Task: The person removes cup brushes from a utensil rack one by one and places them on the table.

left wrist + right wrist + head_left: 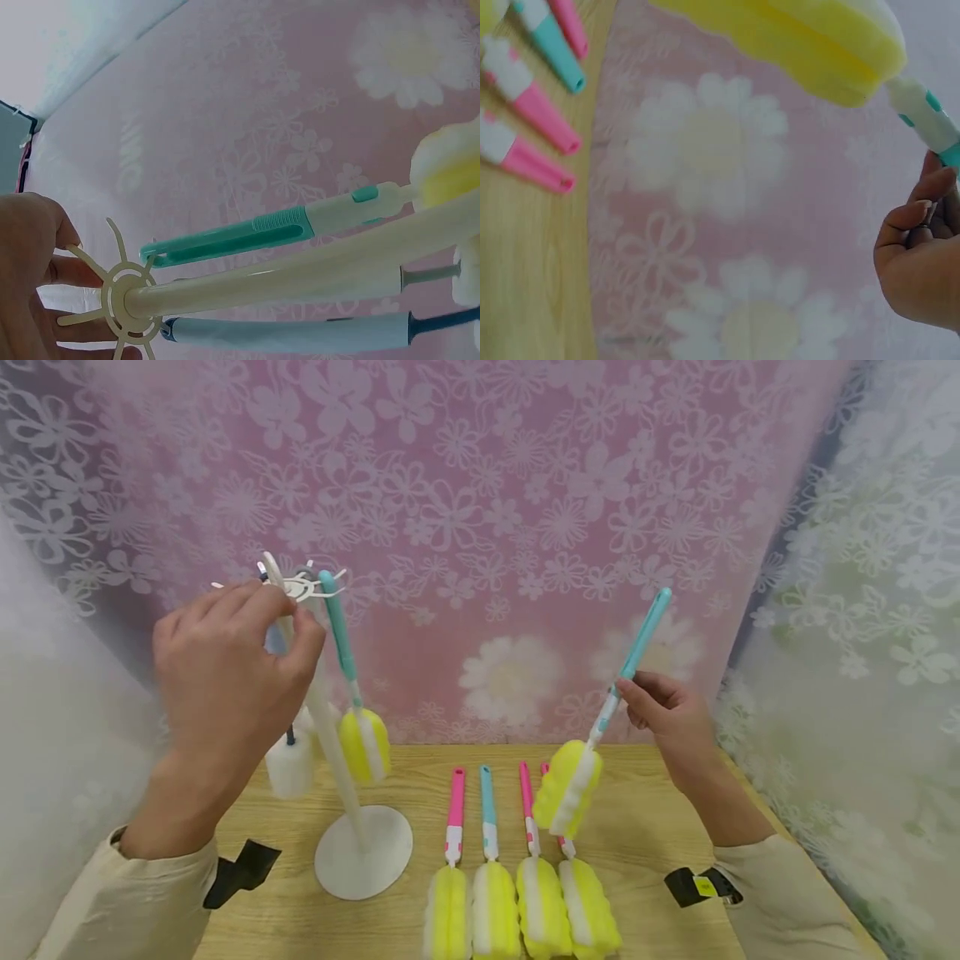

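Observation:
My left hand grips the hooked ring at the top of a white hanging stand, its fingers among the hooks. From one hook hangs a sponge brush with a teal handle and a yellow-and-white head. Beside the pole, other brushes hang, one with a pale handle and dark neck; my left hand partly hides them in the head view. Off to the right, my right hand pinches another teal-handled sponge brush near its middle, handle up and head tilted down to the left.
Several sponge brushes lie side by side on the wooden table, among them a pink-handled one and a teal-handled one. The stand's round base is left of them. A pink flowered curtain hangs behind.

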{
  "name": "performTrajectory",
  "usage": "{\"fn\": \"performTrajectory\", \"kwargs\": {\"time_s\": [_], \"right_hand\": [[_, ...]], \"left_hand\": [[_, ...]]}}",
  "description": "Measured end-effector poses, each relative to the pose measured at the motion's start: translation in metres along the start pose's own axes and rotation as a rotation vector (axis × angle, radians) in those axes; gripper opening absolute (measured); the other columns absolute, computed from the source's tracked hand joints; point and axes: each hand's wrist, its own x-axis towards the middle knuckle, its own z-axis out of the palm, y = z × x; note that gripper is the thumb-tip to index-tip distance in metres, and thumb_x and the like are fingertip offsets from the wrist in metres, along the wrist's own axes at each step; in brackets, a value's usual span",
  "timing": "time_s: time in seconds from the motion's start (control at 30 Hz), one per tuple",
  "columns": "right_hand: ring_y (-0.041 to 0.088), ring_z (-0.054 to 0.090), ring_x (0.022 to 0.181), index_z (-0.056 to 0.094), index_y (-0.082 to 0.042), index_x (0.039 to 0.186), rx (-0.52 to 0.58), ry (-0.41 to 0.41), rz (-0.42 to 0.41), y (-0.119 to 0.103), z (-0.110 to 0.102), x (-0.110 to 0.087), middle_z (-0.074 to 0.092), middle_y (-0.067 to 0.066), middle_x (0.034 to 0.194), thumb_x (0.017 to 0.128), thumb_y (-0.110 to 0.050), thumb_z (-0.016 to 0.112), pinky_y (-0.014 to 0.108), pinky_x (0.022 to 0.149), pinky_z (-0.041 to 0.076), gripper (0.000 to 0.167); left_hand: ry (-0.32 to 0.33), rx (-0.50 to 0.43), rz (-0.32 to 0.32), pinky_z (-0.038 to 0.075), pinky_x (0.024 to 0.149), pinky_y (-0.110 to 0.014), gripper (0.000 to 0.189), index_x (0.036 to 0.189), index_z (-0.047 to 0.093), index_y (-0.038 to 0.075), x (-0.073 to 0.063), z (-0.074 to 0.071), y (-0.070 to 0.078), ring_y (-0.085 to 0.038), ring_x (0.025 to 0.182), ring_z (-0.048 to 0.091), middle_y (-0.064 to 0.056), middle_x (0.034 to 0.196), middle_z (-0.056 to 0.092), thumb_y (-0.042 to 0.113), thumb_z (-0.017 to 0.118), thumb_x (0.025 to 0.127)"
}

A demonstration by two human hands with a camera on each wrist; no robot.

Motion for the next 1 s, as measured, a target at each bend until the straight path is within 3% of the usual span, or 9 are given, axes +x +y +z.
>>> {"fn": "performTrajectory", "kwargs": {"time_s": [0.13, 0.27, 0.33, 0.43, 0.57, 0.83, 1.0], "right_hand": [[0.017, 0.034, 0.057, 0.068, -0.001, 0.099, -0.177, -0.089, 0.11, 0.013, -0.024, -0.001, 0.042, -0.001, 0.065, 0.093, -0.023, 0.062, 0.033, 0.054, 0.03, 0.023], [0.017, 0.03, 0.056, 0.064, 0.004, 0.11, -0.387, -0.166, 0.33, 0.03, -0.045, -0.006, 0.033, -0.001, 0.06, 0.092, -0.039, 0.061, 0.035, 0.054, 0.028, 0.046], [0.016, 0.031, 0.056, 0.063, 0.003, 0.117, -0.467, -0.189, 0.441, 0.041, -0.054, -0.009, 0.033, -0.002, 0.06, 0.09, -0.046, 0.06, 0.033, 0.056, 0.031, 0.055], [0.013, 0.029, 0.054, 0.062, 0.0, 0.121, -0.524, -0.22, 0.552, 0.062, -0.061, -0.015, 0.05, -0.003, 0.07, 0.087, -0.051, 0.062, 0.031, 0.055, 0.033, 0.061], [0.01, 0.023, 0.046, 0.066, 0.001, 0.118, -0.54, -0.26, 0.572, 0.088, -0.062, -0.021, 0.066, 0.004, 0.089, 0.088, -0.045, 0.064, 0.029, 0.048, 0.033, 0.054], [0.007, 0.019, 0.039, 0.069, 0.006, 0.108, -0.543, -0.304, 0.607, 0.121, -0.059, -0.031, 0.069, 0.009, 0.082, 0.089, -0.038, 0.065, 0.027, 0.043, 0.029, 0.048], [0.007, 0.018, 0.039, 0.073, 0.002, 0.1, -0.608, -0.312, 0.639, 0.136, -0.051, -0.038, 0.07, 0.009, 0.09, 0.087, -0.038, 0.067, 0.026, 0.042, 0.029, 0.043]], "left_hand": [[-0.029, -0.028, -0.03, 0.037, 0.087, -0.057, 0.029, 0.085, 0.069, 0.006, -0.001, -0.004, -0.003, -0.036, 0.099, 0.059, -0.011, 0.099, 0.07, 0.024, 0.047, 0.089], [-0.045, -0.061, -0.036, 0.036, 0.089, -0.058, 0.026, 0.084, 0.068, 0.006, -0.002, -0.005, -0.005, -0.036, 0.102, 0.059, -0.012, 0.1, 0.07, 0.024, 0.05, 0.089], [-0.054, -0.075, -0.033, 0.037, 0.089, -0.059, 0.025, 0.083, 0.068, 0.007, -0.001, -0.005, -0.005, -0.035, 0.103, 0.059, -0.011, 0.1, 0.07, 0.024, 0.051, 0.089], [-0.063, -0.085, -0.027, 0.037, 0.088, -0.06, 0.025, 0.083, 0.068, 0.006, 0.0, -0.004, -0.006, -0.036, 0.104, 0.059, -0.012, 0.101, 0.07, 0.024, 0.051, 0.09], [-0.061, -0.09, -0.029, 0.037, 0.086, -0.061, 0.026, 0.084, 0.068, 0.005, 0.0, -0.004, -0.007, -0.037, 0.103, 0.058, -0.013, 0.102, 0.069, 0.024, 0.051, 0.089], [-0.083, -0.103, -0.045, 0.037, 0.088, -0.062, 0.024, 0.087, 0.069, 0.006, 0.0, -0.004, -0.008, -0.037, 0.106, 0.057, -0.013, 0.105, 0.069, 0.022, 0.052, 0.089], [-0.092, -0.105, -0.05, 0.036, 0.089, -0.062, 0.025, 0.09, 0.07, 0.005, 0.0, -0.005, -0.008, -0.038, 0.107, 0.056, -0.013, 0.106, 0.068, 0.021, 0.051, 0.089]]}}
